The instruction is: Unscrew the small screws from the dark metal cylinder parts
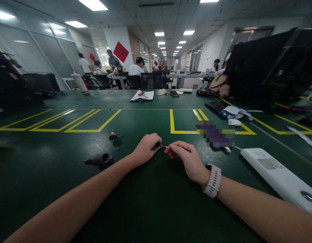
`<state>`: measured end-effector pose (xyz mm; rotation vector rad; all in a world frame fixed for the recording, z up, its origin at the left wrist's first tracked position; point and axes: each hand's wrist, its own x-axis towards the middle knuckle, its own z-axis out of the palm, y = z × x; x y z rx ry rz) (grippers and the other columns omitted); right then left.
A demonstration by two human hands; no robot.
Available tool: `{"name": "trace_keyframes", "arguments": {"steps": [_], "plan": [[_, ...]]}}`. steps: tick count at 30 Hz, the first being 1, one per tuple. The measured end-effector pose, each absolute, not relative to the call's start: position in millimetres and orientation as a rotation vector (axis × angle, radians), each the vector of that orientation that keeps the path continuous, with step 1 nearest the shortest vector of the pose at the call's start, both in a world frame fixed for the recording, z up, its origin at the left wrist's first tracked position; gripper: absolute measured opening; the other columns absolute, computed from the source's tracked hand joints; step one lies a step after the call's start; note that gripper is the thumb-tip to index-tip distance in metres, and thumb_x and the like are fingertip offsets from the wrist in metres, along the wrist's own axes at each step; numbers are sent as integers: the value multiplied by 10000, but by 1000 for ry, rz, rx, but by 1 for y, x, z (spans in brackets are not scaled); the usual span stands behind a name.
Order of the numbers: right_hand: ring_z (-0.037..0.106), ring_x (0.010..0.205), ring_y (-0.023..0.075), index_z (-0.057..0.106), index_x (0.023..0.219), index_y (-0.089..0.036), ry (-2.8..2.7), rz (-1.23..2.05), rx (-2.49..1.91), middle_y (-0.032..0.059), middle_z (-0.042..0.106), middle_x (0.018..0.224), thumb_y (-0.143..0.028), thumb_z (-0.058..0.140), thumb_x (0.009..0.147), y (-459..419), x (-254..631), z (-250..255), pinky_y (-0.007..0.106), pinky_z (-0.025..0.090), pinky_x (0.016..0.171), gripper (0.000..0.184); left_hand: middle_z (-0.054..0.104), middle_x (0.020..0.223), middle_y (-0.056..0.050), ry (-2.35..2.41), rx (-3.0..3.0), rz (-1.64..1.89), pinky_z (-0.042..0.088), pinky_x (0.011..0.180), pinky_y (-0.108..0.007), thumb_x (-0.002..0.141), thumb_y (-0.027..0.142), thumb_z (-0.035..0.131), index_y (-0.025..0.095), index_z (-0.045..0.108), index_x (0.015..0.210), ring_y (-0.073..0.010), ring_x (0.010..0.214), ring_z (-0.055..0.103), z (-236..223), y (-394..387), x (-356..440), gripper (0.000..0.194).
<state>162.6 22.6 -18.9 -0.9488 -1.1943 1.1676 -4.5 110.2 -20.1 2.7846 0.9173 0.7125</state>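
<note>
My left hand (147, 147) is closed around a round, hollow dark metal part (157, 145), its open end facing right. In the fingers of my right hand (187, 158) is a thin metal tool (164, 146); its tip reaches the opening of that part, and its handle is mostly hidden. Several tiny rings or nuts (154, 158) lie on the green table just below my left hand. Farther left stands a short metal cylinder (113, 135) with small pieces beside it. Nearer to me, a dark tool body (100, 159) with a hollow end rests on its side.
Yellow tape outlines (172, 125) mark the green tabletop (145, 209). A white power bank (274, 175) and a blurred-out phone-like object (216, 133) lie right. Behind are a clipboard (143, 96), gloves (237, 112) and a large black monitor (259, 67). Several people sit beyond.
</note>
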Motion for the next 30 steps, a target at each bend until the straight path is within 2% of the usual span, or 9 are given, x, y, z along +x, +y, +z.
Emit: {"name": "trace_keyframes", "arguments": {"steps": [10, 16, 19, 22, 30], "plan": [[568, 659, 137, 667, 739, -135, -841, 1522, -831, 56, 678, 738, -254, 569, 747, 35, 171, -21, 290, 405, 645, 155, 486, 712, 4, 865, 2690, 754, 353, 622, -257, 792, 188, 510, 167, 476, 711, -134, 673, 461, -18, 109, -4, 90], [559, 660, 143, 668, 715, -150, -935, 1342, -849, 49, 668, 725, -254, 564, 764, 29, 166, -21, 289, 405, 623, 155, 502, 720, -2, 895, 2733, 744, 354, 629, -266, 802, 196, 499, 169, 489, 720, -140, 676, 467, -18, 110, -4, 88], [556, 672, 148, 671, 705, -157, -1053, 1246, -914, 49, 666, 735, -254, 565, 771, 25, 163, -20, 298, 410, 631, 158, 528, 746, -11, 924, 2809, 706, 351, 650, -282, 787, 146, 496, 169, 509, 749, -153, 697, 480, -19, 110, -5, 46], [557, 666, 147, 672, 705, -150, -1041, 1300, -922, 53, 667, 737, -256, 572, 760, 25, 163, -18, 300, 412, 628, 156, 538, 760, -21, 924, 2886, 652, 344, 656, -290, 771, 93, 478, 165, 520, 765, -162, 711, 487, -19, 109, -5, 84], [560, 600, 127, 659, 680, -125, -832, 1484, -883, 52, 673, 676, -236, 587, 716, 35, 169, -18, 275, 402, 598, 137, 539, 753, -30, 917, 2922, 626, 334, 648, -295, 782, 79, 447, 156, 529, 761, -166, 708, 486, -18, 106, -3, 115]]}}
